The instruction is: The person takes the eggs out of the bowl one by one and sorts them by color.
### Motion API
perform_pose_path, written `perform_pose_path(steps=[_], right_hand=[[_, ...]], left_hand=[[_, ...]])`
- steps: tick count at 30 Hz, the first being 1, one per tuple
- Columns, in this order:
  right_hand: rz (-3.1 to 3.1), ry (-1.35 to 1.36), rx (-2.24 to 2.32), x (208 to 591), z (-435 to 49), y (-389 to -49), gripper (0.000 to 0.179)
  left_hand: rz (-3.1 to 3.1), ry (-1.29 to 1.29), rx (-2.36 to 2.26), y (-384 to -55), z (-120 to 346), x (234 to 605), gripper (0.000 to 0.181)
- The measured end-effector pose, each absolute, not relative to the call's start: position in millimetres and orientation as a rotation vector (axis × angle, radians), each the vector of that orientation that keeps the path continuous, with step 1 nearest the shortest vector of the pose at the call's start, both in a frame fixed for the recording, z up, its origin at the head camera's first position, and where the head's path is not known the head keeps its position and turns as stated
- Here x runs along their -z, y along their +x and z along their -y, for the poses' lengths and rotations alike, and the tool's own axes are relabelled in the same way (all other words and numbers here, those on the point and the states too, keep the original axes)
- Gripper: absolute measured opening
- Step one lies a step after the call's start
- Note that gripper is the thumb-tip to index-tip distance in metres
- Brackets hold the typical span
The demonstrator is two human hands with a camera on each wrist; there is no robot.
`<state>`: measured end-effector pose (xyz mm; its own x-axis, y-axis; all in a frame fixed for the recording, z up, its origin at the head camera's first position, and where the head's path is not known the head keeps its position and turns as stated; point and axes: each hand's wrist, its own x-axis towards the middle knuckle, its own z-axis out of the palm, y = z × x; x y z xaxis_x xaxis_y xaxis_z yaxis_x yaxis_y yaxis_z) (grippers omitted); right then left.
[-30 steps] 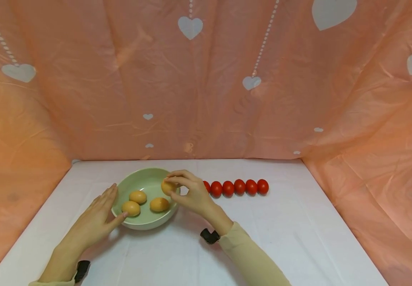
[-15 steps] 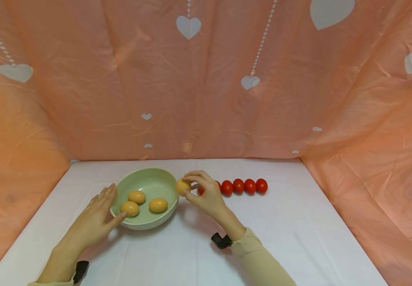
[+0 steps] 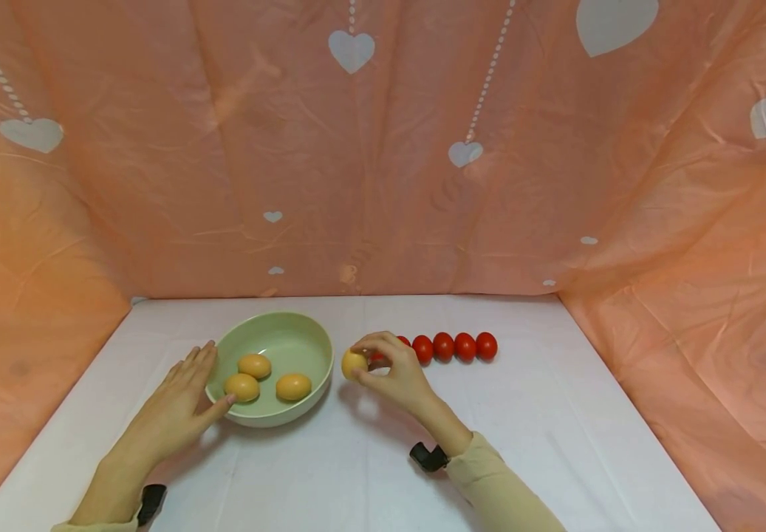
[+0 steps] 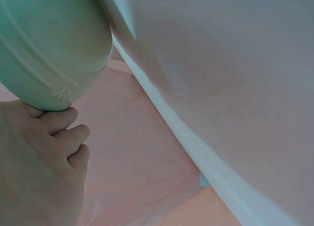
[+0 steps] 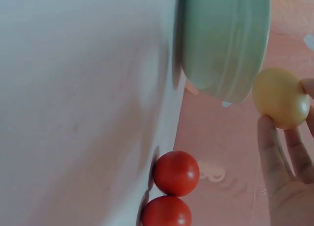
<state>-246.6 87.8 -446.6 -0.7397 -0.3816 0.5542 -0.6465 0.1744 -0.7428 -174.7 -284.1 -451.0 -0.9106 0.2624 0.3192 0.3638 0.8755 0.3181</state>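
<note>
The yellow oval (image 3: 354, 364) is smooth and rounded like an egg, pale with a soft sheen in the right wrist view. It is raised above the desk (image 3: 555, 451), just right of the green bowl (image 3: 292, 336), pinched between thumb and fingers of the right hand (image 3: 396, 377). Three matching ovals (image 3: 293, 386) lie inside the bowl. The left hand (image 3: 173, 414) is spread against the bowl's side, thumb at the rim. Glossy red tomatoes (image 3: 444, 346) line up behind and beyond the right hand.
</note>
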Motion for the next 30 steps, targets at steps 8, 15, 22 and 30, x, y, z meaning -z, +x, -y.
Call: perform_pose_path(steps=[8, 15, 22, 30], right_hand=[[2.473, 0.973, -1.527, 451.1, -94.4, -247.3, 0.031], [2.685, 0.984, -1.454, 448.8, -100.1, -246.6, 0.032], [2.889, 0.969, -1.398, 447.3, -107.8, -249.2, 0.030], [2.991, 1.002, -1.409, 444.4, -120.9, -255.0, 0.028]], left_hand=[[2.780, -0.469, 0.549, -174.4, 283.9, 450.4, 0.091], [2.778, -0.468, 0.551, -174.3, 283.5, 450.2, 0.091], [2.785, -0.472, 0.552, -175.2, 284.0, 451.9, 0.091], [2.797, -0.467, 0.562, -174.8, 283.5, 450.5, 0.090]])
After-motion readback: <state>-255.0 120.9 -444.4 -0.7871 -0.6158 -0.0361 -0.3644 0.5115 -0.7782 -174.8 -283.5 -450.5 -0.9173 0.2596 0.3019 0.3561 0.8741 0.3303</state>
